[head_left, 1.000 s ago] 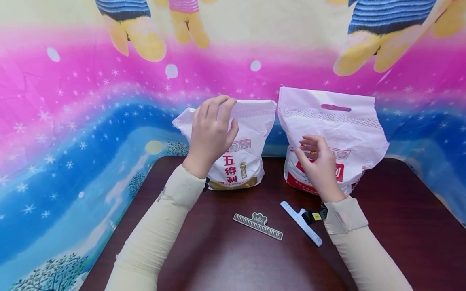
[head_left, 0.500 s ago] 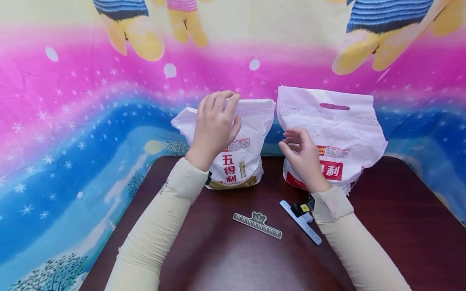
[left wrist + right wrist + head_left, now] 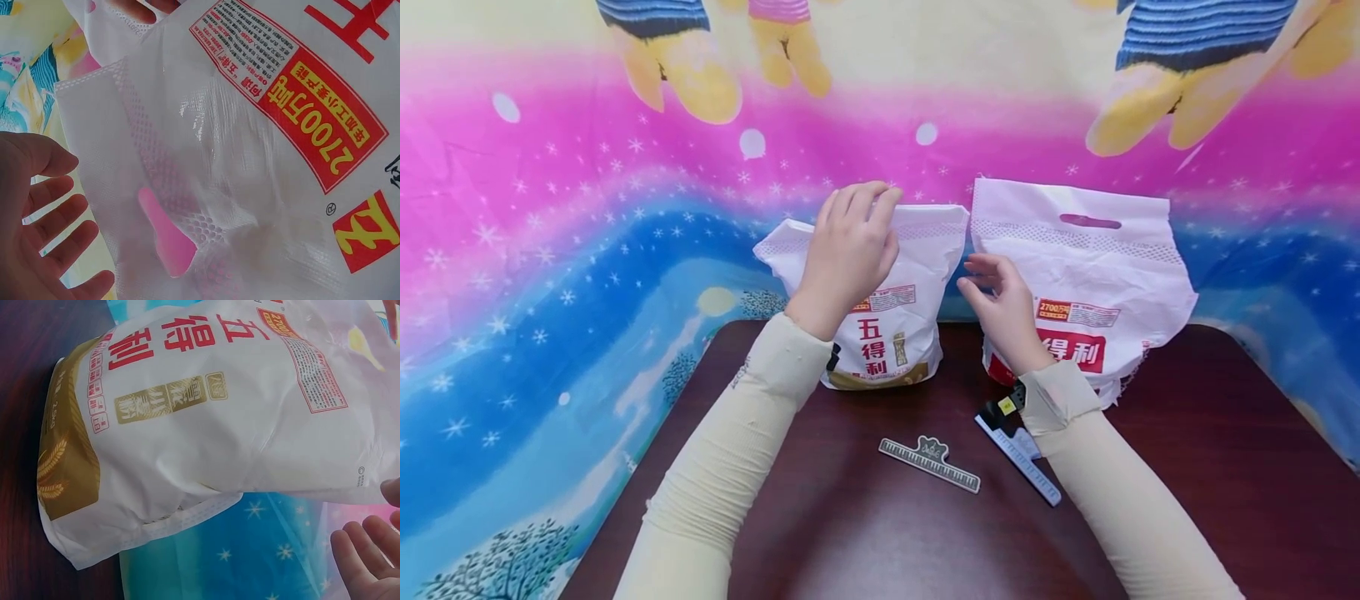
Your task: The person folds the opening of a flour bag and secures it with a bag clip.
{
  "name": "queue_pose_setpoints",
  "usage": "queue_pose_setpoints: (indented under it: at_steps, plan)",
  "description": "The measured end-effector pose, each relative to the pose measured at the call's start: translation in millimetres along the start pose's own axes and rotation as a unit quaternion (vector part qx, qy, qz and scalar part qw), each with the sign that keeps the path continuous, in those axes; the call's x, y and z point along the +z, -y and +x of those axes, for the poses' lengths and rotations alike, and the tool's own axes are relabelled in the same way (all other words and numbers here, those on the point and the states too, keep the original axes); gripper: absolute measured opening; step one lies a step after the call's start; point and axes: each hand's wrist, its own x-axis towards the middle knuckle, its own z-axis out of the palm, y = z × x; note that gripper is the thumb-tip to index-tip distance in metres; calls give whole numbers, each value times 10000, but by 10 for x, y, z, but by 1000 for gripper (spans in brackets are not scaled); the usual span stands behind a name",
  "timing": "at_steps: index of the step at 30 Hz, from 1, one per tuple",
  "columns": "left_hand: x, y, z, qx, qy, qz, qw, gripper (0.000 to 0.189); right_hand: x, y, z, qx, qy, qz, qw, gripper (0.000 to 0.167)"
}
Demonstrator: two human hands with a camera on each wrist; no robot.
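Tight above, wider below

We see room between the left bag (image 3: 917, 275) and right bag (image 3: 1105, 275) near the counter (image 3: 880, 550); their tops nearly meet, and our right hand (image 3: 1002, 312) partly covers the gap. The backdrop (image 3: 880, 108) bars the rear. A dark clip (image 3: 929, 465) and blue clip (image 3: 1019, 461) flank a front lane.

My head view is bright, with hazy glare on the near desk (image 3: 891, 542) and soft shadow left of that; my wrist views look dimmer, small glints whitening the bag (image 3: 215, 147).
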Motion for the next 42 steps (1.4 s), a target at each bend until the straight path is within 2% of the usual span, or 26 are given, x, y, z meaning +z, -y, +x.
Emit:
queue_pose_setpoints:
  at_steps: [10, 19, 24, 30, 35, 42]
  plan:
    - [41, 59, 41, -113, 228, -69, 9997, 32, 113, 50, 157, 174, 59, 209, 9996, 40]
    - [46, 40, 85, -134, 390, -63, 9991, 31, 150, 69, 216, 245, 44, 519, 9983, 37]
    - [66, 33, 106, -203, 514, 15, 9985, 30, 159, 93, 245, 170, -3, 325, 9993, 31]
    - [98, 73, 108, -267, 422, 21, 9987, 29, 192, 110, 266, 38, -227, -114, 9997, 25]
    - [101, 110, 107, -359, 381, -237, 9983, 31, 202, 108, 282, -26, -225, -266, 9994, 22]
    - [117, 152, 115, -314, 294, -779, 9960, 34, 193, 93, 272, -83, -331, -434, 9985, 16]
